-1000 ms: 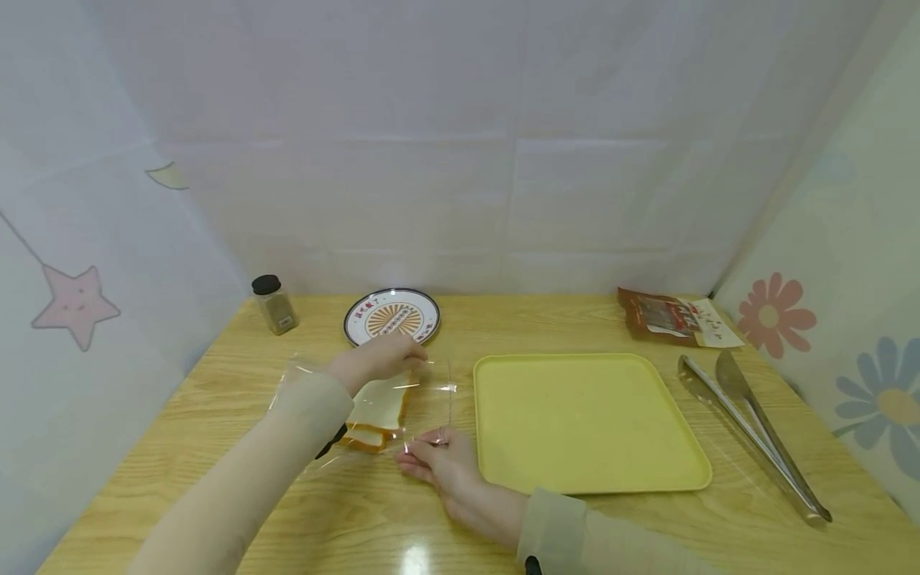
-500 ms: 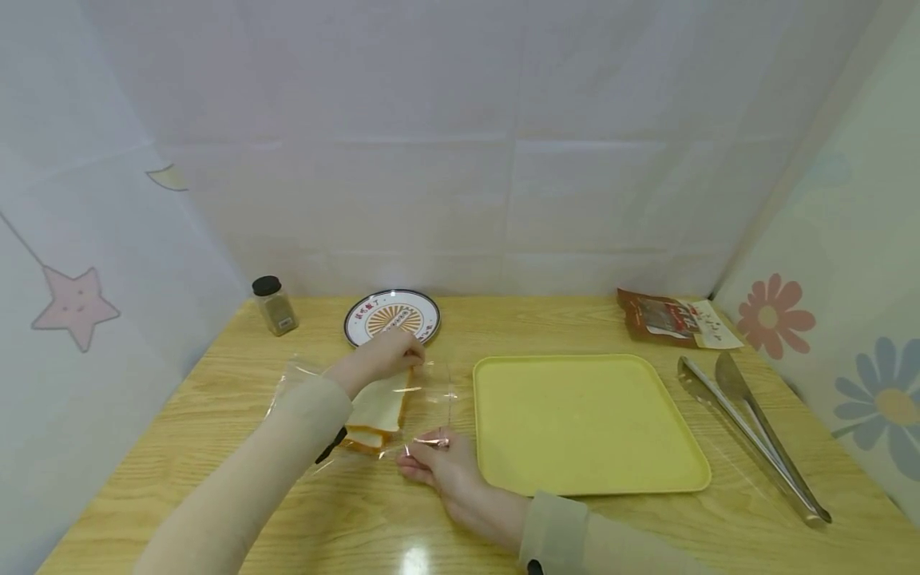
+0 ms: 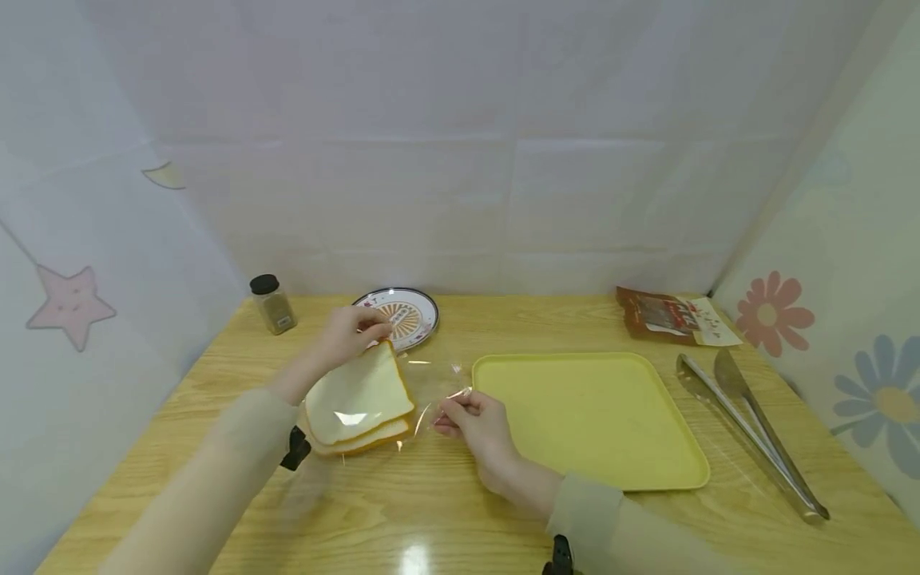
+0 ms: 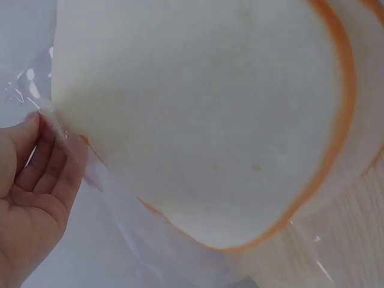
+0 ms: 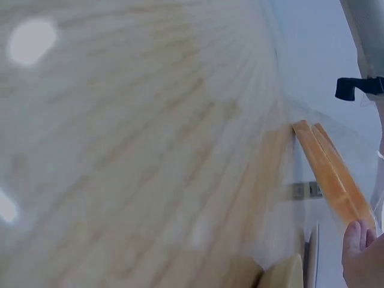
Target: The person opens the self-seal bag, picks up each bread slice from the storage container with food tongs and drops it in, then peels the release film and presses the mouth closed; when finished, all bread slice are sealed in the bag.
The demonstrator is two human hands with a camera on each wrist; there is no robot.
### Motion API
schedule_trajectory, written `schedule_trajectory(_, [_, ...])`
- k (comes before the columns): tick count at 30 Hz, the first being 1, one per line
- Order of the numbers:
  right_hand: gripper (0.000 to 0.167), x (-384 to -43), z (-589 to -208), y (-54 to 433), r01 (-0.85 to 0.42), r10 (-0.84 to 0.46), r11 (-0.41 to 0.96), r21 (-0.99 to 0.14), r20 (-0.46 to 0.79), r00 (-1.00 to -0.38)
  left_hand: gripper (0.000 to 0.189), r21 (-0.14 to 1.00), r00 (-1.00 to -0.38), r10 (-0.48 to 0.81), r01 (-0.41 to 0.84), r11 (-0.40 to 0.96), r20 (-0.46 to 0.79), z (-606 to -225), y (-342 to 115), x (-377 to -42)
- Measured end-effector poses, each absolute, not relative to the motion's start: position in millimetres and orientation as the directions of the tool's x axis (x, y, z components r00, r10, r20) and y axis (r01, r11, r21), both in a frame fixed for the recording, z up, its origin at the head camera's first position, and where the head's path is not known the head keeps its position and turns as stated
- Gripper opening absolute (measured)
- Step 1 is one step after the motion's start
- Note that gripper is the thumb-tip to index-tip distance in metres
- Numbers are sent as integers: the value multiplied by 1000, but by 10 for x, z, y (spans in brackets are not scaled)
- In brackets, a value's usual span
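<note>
Two bread slices with orange-brown crusts lie one over the other inside a clear plastic bag on the table, partly offset. My left hand pinches the bag at the slices' far corner; in the left wrist view its thumb and fingertips meet on the film beside the bread's corner. At the bag's right end, my right hand pinches the film between thumb and fingers, close to the tray's left edge. The right wrist view catches the crust edges side-on, behind the right fingers.
A yellow tray lies right of the bag, with metal tongs beyond it. At the back stand or lie a jar with a black lid, a patterned plate partly behind the left hand, and a brown food packet.
My left hand has shifted left and slightly away, uncovering more of the bread. My right hand has moved right and farther from me with the bag's edge, and the bread looks turned.
</note>
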State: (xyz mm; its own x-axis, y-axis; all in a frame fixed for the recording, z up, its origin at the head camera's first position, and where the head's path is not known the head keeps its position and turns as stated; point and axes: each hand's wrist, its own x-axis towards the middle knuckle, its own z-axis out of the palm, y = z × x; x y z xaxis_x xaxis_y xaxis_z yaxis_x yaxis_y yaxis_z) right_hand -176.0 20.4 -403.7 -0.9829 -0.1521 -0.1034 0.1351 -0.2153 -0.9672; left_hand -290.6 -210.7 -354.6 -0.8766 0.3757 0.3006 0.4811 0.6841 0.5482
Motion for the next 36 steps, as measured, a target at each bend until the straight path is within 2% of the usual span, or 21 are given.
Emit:
schedule_trajectory(3, [19, -1852, -3950, 291, 98, -103, -201, -975, -79, -992, 14, 637, -911, 294, 412, 651, 289, -3420, -2179, -2810])
schedule_trajectory(10, [19, -2039, -3742, 439, -16, 6, -185, -983, 16, -1000, 21, 706, -926, 177, 369, 605, 332, -3244, -2341, -2579])
schedule_trajectory(18, [17, -2187, -3480, 557, -138, 62, -185, -973, 129, -990, 21, 832, -900, 97, 431, 351, 425, -3082, -2451, -2342])
schedule_trajectory(27, [23, -2309, -3078, 588, -383, 47, -133, -914, 381, -924, 19, 852, -867, -6, 487, 194, 498, -2895, -2399, -2173])
schedule_trajectory(31, [22, -2333, -2903, 575, -435, 40, -140, -889, 434, -900, 17, 849, -858, -54, 495, 186, 512, -2812, -2350, -2105])
schedule_trajectory(36, [22, -2306, -2767, 547, -441, 3, -193, -877, 449, -894, 16, 852, -854, -56, 508, 125, 517, -2718, -2281, -2002])
